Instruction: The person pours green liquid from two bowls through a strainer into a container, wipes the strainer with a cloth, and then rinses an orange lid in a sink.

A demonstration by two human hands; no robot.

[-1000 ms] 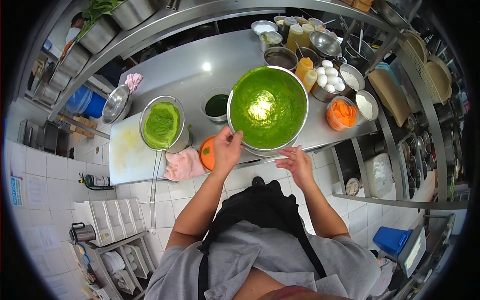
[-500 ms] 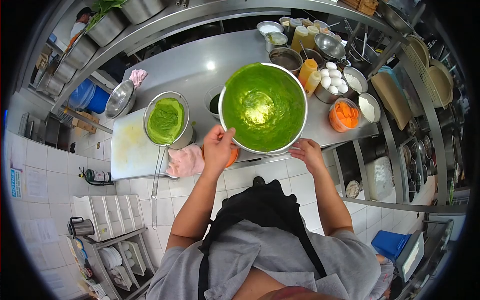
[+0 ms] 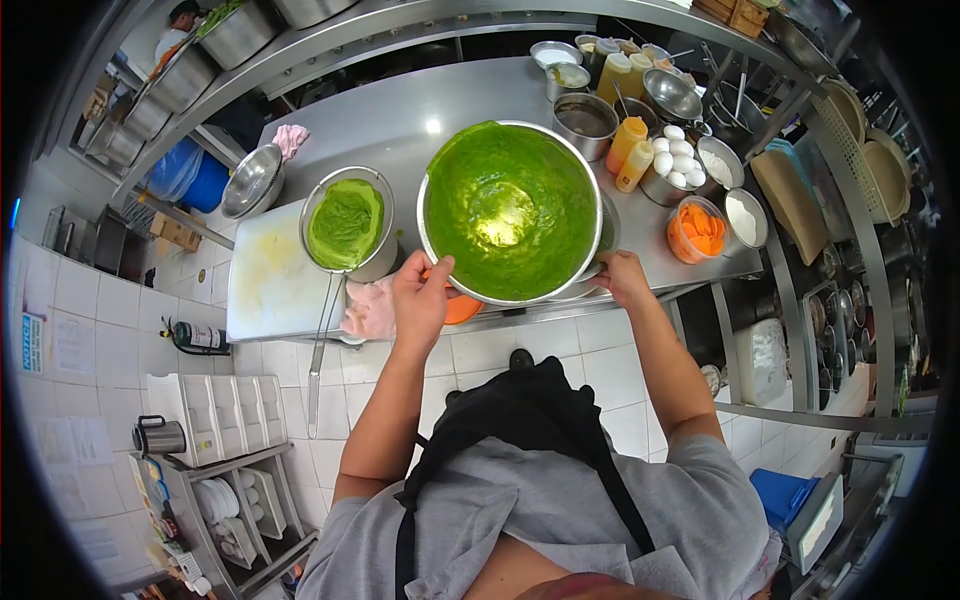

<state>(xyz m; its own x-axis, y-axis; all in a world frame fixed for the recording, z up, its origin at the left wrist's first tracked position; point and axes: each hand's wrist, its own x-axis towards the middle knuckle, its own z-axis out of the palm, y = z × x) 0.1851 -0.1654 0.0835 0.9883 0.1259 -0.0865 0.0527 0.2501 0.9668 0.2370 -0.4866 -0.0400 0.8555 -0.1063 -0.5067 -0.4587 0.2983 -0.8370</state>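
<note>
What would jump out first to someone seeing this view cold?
Most likely the big metal bowl coated in bright green sauce, gripped at its rim by the left hand, with the right hand at its lower right edge. Next, the strainer of matching green left of it, over a pot, then the white eggs and orange slices toward the counter's right end.

One legible word: "NOTICE", on the blue-and-white sign (image 3: 33, 343), left wall (image 3: 75, 290).
Smaller print below it, adjacent posted papers (image 3: 75, 343) and fire extinguisher (image 3: 197, 337) label: too small to read.
</note>
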